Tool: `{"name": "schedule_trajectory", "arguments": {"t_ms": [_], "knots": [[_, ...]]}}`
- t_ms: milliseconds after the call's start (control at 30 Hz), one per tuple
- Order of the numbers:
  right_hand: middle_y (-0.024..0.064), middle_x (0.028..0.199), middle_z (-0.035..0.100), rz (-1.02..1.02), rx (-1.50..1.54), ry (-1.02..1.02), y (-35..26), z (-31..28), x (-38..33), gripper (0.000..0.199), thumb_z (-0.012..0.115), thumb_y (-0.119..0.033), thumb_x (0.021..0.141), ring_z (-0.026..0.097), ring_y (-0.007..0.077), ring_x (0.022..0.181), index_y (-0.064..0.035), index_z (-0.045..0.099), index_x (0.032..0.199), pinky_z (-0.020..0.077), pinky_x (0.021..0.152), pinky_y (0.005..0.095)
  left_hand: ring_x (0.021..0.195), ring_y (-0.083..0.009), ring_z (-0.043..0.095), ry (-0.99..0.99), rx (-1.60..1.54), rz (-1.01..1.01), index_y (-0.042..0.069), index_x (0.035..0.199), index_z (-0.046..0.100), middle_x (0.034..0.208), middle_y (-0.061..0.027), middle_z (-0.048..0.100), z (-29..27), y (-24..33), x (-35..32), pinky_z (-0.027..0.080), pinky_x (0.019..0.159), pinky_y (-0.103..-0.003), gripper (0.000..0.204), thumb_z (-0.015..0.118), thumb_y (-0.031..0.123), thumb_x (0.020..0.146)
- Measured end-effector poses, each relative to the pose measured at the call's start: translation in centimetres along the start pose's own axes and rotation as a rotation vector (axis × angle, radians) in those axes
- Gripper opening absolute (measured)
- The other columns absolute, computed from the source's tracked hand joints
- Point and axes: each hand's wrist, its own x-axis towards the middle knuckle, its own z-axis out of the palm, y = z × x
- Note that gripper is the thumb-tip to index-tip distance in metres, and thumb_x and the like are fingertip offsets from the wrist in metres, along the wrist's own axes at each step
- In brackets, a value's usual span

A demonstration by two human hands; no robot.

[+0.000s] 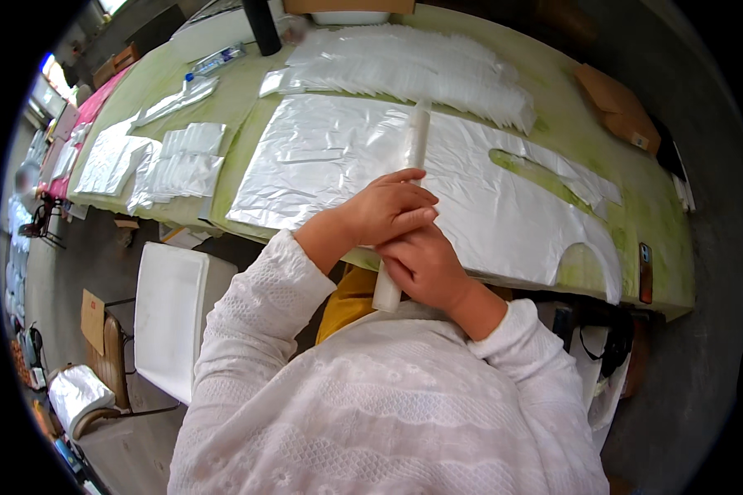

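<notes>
A narrow roll of thin white translucent plastic [417, 140] runs from over the table toward my body. Both my hands are closed around its middle, crossing close together. My left hand [388, 208] lies across the roll, its fingers overlapping my right hand [425, 262]. The fingertips of my right hand are partly hidden. The roll's near end shows below my hands, by my lap. Beneath it, a large flat white plastic bag [314, 157] with cut-out handles at its right end is spread on the green-covered table [669, 214].
A long overlapping row of folded plastic bags [396, 62] lies at the back. Smaller bag stacks [194, 157] sit at the left. A phone [645, 272] rests near the right edge, brown cardboard [615, 103] behind it. A dark cylinder [262, 29] stands far back; a white bin [169, 313] is lower left.
</notes>
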Motion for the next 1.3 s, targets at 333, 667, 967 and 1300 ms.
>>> {"name": "schedule_trajectory", "arguments": {"t_ms": [333, 667, 967, 1300], "knots": [[0.0107, 0.102, 0.071, 0.007, -0.007, 0.106, -3.0, -2.7, -5.8, 0.024, 0.071, 0.006, 0.075, 0.067, 0.0343, 0.101, -0.0053, 0.071, 0.097, 0.0523, 0.097, 0.0502, 0.132, -0.0398, 0.052, 0.792, 0.516, -0.165, 0.011, 0.092, 0.063, 0.126, -0.0083, 0.065, -3.3, -1.5, -11.5, 0.041, 0.109, -0.050, 0.023, 0.071, 0.001, 0.073], [0.0120, 0.097, 0.071, 0.028, 0.080, 0.073, -3.0, -1.7, -6.8, 0.023, 0.071, 0.006, 0.077, 0.068, 0.0346, 0.097, -0.0038, 0.071, 0.097, 0.0542, 0.094, 0.0457, 0.144, -0.0375, 0.041, 0.452, 0.424, -0.751, 0.018, 0.149, 0.051, 0.151, -0.0171, 0.050, -4.8, -0.1, -10.9, 0.037, 0.116, -0.046, 0.070, 0.076, 0.032, 0.086], [0.0141, 0.096, 0.072, 0.115, 0.099, 0.081, -2.6, -2.1, -8.3, 0.021, 0.070, 0.007, 0.078, 0.069, 0.0344, 0.093, -0.0029, 0.071, 0.097, 0.0552, 0.085, 0.0418, 0.117, -0.0320, 0.064, 0.375, 0.265, -0.723, 0.013, 0.159, 0.033, 0.138, -0.0192, 0.060, -3.8, -0.2, -10.4, 0.049, 0.104, -0.041, 0.089, 0.077, 0.036, 0.085], [0.0143, 0.094, 0.072, 0.167, 0.165, 0.083, -1.9, -1.7, -8.9, 0.021, 0.070, 0.008, 0.080, 0.069, 0.0319, 0.087, -0.0014, 0.071, 0.099, 0.0557, 0.078, 0.0374, 0.124, -0.0334, 0.060, 0.419, 0.138, -0.976, 0.009, 0.147, 0.051, 0.145, -0.0177, 0.047, -5.1, -1.5, -10.8, 0.049, 0.105, -0.039, 0.069, 0.067, 0.039, 0.087]]}}
